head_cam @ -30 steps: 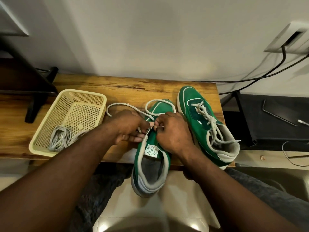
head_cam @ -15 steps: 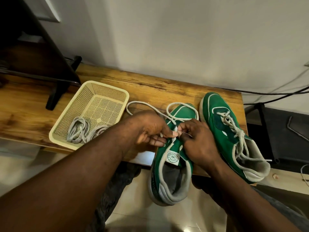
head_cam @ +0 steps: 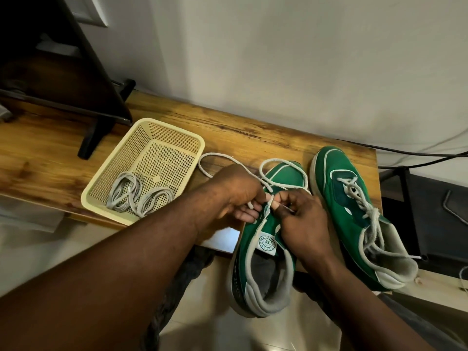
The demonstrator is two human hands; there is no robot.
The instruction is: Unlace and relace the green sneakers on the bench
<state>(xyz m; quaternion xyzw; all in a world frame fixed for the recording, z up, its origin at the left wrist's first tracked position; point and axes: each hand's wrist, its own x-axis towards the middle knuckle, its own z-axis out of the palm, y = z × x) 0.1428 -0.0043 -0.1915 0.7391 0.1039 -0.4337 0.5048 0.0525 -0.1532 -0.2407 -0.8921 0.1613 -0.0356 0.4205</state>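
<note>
Head camera, looking down at a wooden bench (head_cam: 253, 133) set against a pale wall. Two green sneakers lie on it, toes toward the wall. The nearer sneaker (head_cam: 285, 173) has its heel hanging past the front edge of the bench, over the tiled floor, with its tongue laid open. Both hands meet over its eyelets. The left hand (head_cam: 238, 196) has its fingers curled in, pinching a white lace (head_cam: 220, 156) that loops out across the wood and over the toe. The right hand (head_cam: 301, 216) pinches a thin end of the same lace between thumb and fingertips, touching the shoe's upper. I can't make out which eyelet the lace sits in.

The other sneaker (head_cam: 336, 188) lies just to the right, fully laced, its loose ends trailing toward the heel. A cream mesh basket (head_cam: 172, 140) stands to the left, holding a bundle of grey laces (head_cam: 134, 196). A black stand leg (head_cam: 93, 138) rests on the bench behind it.
</note>
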